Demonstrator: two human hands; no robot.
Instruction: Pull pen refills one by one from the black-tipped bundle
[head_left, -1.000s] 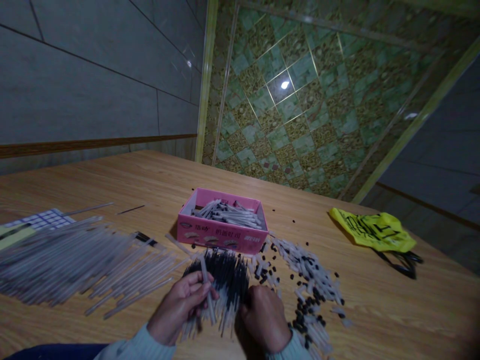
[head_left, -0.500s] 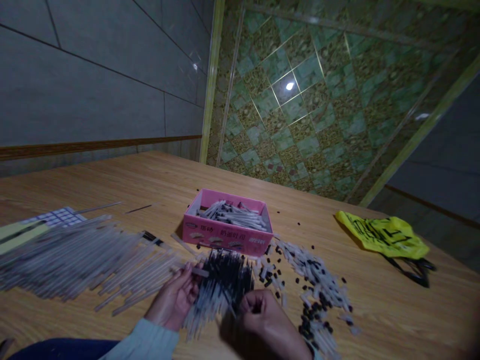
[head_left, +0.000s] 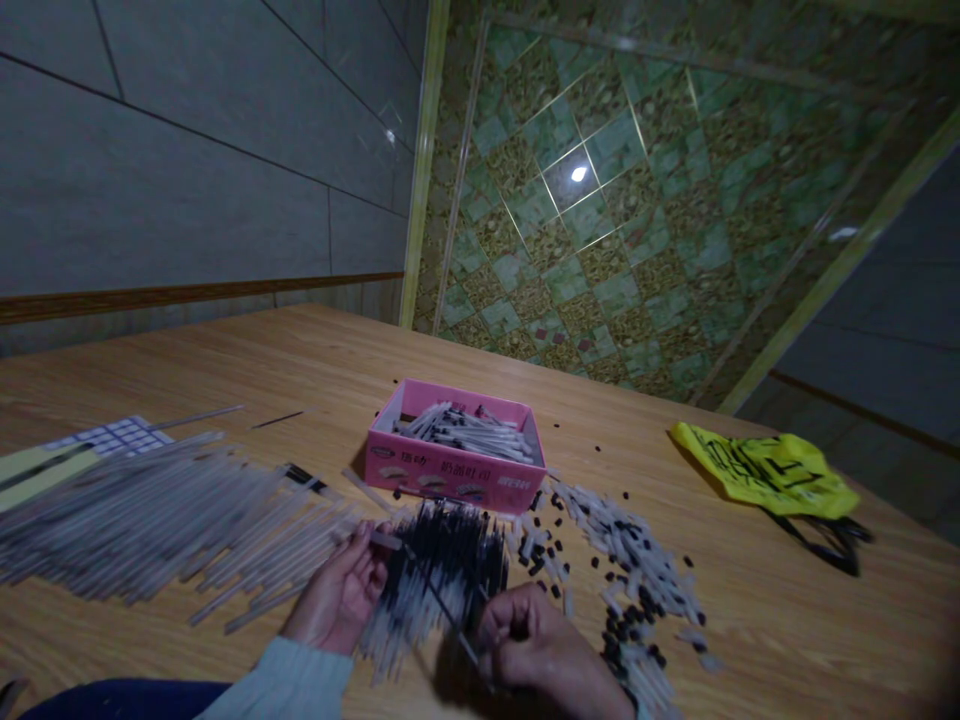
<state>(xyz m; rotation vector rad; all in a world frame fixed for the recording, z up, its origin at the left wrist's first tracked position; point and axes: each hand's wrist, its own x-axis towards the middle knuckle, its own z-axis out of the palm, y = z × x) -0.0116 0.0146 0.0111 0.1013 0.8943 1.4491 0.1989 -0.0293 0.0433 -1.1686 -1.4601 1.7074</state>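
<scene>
While the pink box (head_left: 450, 482) holds a modest layer of pens, big heaps of tubes (head_left: 150, 520), refills (head_left: 457, 545) and caps (head_left: 630, 570) lie loose, so most of the work seems left. The left hand (head_left: 339, 598) pinches a tube (head_left: 384, 541) beside the refills, and the right hand (head_left: 529, 648) grips a refill (head_left: 442, 610). Half a second earlier that refill was barely raised; now it points at the tube.

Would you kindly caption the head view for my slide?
Left hand holds a clear tube; right hand pinches a thin refill before pink box.
</scene>
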